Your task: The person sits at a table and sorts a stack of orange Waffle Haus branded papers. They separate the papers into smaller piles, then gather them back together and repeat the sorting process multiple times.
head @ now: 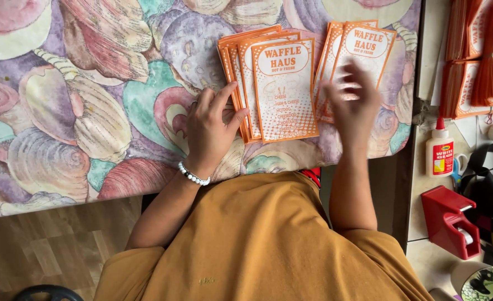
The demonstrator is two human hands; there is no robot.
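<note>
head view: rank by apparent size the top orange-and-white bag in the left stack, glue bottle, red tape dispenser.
1. top bag of the left stack
2. red tape dispenser
3. glue bottle
The dispenser lies nearer the frame's edge, so its lead over the bottle is less sure.

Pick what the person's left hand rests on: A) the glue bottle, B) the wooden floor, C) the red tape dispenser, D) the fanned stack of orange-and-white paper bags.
D: the left hand lies flat against the edge of the fanned stack of paper bags on the shell-patterned tablecloth.

One head-worn camera looks steeply down, close above the shell-patterned table [62, 111].
</note>
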